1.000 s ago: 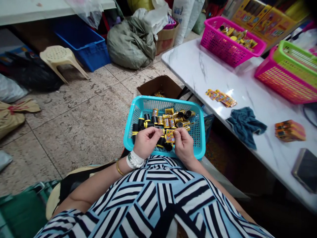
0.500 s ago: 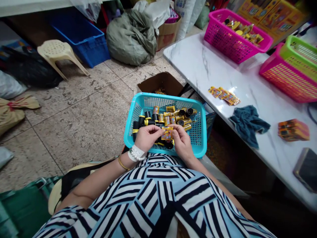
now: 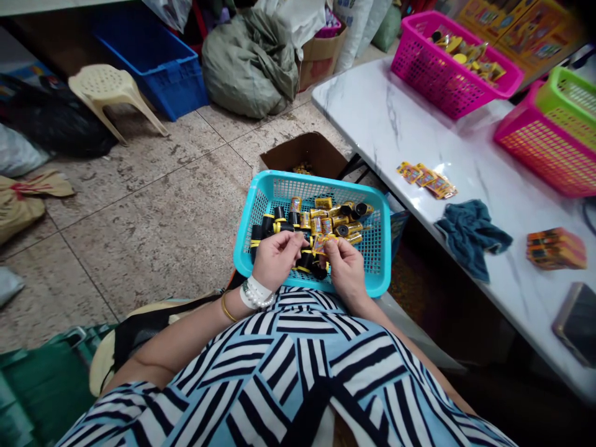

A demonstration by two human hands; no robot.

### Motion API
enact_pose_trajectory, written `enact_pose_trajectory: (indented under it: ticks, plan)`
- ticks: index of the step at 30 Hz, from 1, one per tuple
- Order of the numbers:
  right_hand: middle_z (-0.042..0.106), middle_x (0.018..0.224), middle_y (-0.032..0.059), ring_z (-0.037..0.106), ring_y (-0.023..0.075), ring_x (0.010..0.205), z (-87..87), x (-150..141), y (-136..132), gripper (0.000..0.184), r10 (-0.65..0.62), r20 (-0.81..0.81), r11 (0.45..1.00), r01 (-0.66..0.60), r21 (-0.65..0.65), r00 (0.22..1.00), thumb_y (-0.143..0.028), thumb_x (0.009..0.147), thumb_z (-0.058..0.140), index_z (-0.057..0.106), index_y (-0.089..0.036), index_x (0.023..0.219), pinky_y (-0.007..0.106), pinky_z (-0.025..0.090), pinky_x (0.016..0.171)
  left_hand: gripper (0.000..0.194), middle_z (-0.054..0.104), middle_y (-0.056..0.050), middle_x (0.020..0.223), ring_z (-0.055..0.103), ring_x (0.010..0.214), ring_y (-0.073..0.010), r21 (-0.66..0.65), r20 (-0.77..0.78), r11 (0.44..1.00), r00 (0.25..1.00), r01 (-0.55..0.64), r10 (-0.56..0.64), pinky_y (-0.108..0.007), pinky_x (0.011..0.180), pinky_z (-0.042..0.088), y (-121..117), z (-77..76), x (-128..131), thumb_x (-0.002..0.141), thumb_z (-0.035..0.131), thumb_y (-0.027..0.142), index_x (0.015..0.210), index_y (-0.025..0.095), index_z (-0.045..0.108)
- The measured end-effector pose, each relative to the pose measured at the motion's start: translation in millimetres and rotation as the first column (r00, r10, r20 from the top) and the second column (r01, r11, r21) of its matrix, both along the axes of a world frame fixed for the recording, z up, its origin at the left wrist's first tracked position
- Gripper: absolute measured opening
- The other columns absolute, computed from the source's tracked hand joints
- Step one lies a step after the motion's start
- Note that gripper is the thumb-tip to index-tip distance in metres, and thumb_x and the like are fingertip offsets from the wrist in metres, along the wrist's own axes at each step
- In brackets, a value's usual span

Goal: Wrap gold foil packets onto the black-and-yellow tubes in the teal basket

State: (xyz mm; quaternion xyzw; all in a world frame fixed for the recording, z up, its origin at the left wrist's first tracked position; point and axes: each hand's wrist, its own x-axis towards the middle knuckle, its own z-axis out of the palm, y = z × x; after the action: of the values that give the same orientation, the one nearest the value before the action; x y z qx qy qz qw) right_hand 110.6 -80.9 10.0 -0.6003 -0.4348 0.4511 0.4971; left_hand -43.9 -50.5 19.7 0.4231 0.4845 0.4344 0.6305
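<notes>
A turquoise basket [image 3: 379,248] rests on my lap, holding several small black-and-yellow cylinders [image 3: 326,220]. Over its near side, my left hand [image 3: 274,257] and my right hand [image 3: 344,267] pinch a small orange and yellow printed label [image 3: 320,244] between their fingertips. Both hands are closed on it. A pearl bracelet and a gold bangle sit on my left wrist.
A white marble-look table [image 3: 372,118] on the right carries pink baskets [image 3: 447,74], a green basket [image 3: 572,99], loose labels [image 3: 426,178], a teal cloth [image 3: 470,233], a label stack [image 3: 556,248] and a phone [image 3: 577,323]. A brown box [image 3: 302,152], blue crate [image 3: 153,62] and stool [image 3: 109,93] stand on the floor.
The label was held spread between my hands half a second ago; now it is drawn smaller toward my right fingertips. The view shifted slightly.
</notes>
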Motion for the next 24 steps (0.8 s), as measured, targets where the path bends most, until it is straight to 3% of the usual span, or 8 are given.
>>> enact_pose_trajectory:
  ticks: [5, 10, 13, 17, 24]
  plan:
    - [0.052, 0.058, -0.0037, 0.044, 0.0108, 0.053, -2.1, -1.9, -2.3, 0.035, 0.036, 0.034, 0.999, -0.037, 0.038, 0.999, -0.05, 0.091, 0.059, 0.057, -0.02, 0.072, 0.025, 0.037, 0.052, 0.038, 0.054, 0.003, 0.058, 0.041, 0.046, -0.0065, 0.034, -0.034, 0.999, 0.999, 0.024, -0.023, -0.02, 0.042, 0.03, 0.1, 1.2, 2.4, 0.085, 0.063, 0.051, 0.083, 0.015, 0.075]
    - [0.053, 0.063, -0.0032, 0.045, 0.0111, 0.057, -5.4, -4.0, -2.9, 0.026, 0.065, 0.169, 0.991, -0.083, 0.105, 0.983, -0.041, 0.09, 0.062, 0.059, -0.02, 0.075, 0.025, 0.036, 0.054, 0.029, 0.057, 0.002, 0.058, 0.039, 0.048, -0.0069, 0.058, -0.07, 0.998, 0.997, 0.032, -0.028, -0.021, 0.044, 0.029, 2.4, -0.9, 2.5, 0.076, 0.075, 0.043, 0.077, 0.014, 0.074]
    - [0.052, 0.062, -0.0035, 0.044, 0.0111, 0.057, -5.2, -2.8, -1.9, 0.026, -0.012, 0.219, 0.993, -0.015, 0.12, 0.976, -0.039, 0.09, 0.061, 0.058, -0.02, 0.073, 0.025, 0.036, 0.054, 0.029, 0.059, 0.002, 0.061, 0.04, 0.049, -0.0063, -0.014, -0.02, 1.0, 0.999, -0.025, 0.024, -0.02, 0.044, 0.028, 4.9, -3.3, 1.7, 0.072, 0.078, 0.042, 0.082, 0.015, 0.074]
    - [0.051, 0.061, -0.0039, 0.044, 0.0111, 0.056, -5.3, -1.5, -1.7, 0.027, -0.025, 0.207, 0.992, -0.002, 0.13, 0.978, -0.039, 0.09, 0.061, 0.057, -0.02, 0.072, 0.025, 0.036, 0.054, 0.033, 0.057, 0.002, 0.058, 0.038, 0.047, -0.0059, -0.132, 0.015, 0.991, 1.0, 0.011, -0.009, -0.02, 0.042, 0.026, 5.6, -3.6, 2.3, 0.072, 0.077, 0.047, 0.077, 0.014, 0.075]
    - [0.053, 0.068, -0.0015, 0.045, 0.0134, 0.063, -7.3, -2.0, -0.1, 0.029, 0.089, 0.323, 0.987, -0.128, 0.101, 0.942, -0.041, 0.091, 0.06, 0.058, -0.021, 0.071, 0.027, 0.038, 0.06, 0.021, 0.07, -0.004, 0.072, 0.055, 0.061, -0.0108, -0.024, -0.035, 1.0, 0.999, 0.009, -0.01, -0.022, 0.054, 0.041, 4.9, -1.2, 3.2, 0.07, 0.08, 0.036, 0.077, 0.016, 0.078]
